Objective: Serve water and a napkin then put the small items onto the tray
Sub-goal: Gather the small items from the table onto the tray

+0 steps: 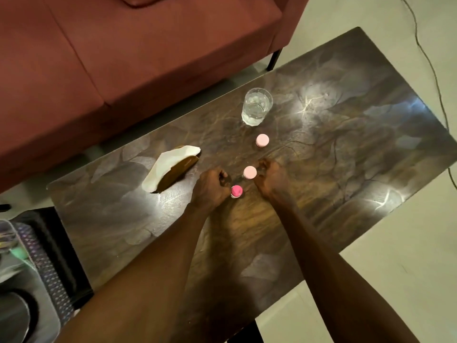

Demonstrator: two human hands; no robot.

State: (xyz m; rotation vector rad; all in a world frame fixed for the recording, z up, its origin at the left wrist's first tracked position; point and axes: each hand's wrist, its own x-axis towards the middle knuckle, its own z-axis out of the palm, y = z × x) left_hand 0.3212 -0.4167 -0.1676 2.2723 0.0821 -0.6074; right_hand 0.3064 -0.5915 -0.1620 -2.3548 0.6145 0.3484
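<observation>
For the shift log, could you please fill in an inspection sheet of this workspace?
Surface: glossy patterned table, glare spots.
Job's things: glass holding water, upright; napkin draped over a brown holder; two pale pink caps and one bright pink cap on small items; a tray edge may show lower left, unclear.
Clutter: nothing seen.
Hands: left hand beside the bright pink cap, fingers curled; right hand beside the middle cap; contact unclear for both.
Cables: one cord on the floor, right of the table.
Surroundings: red sofa, pale floor.
</observation>
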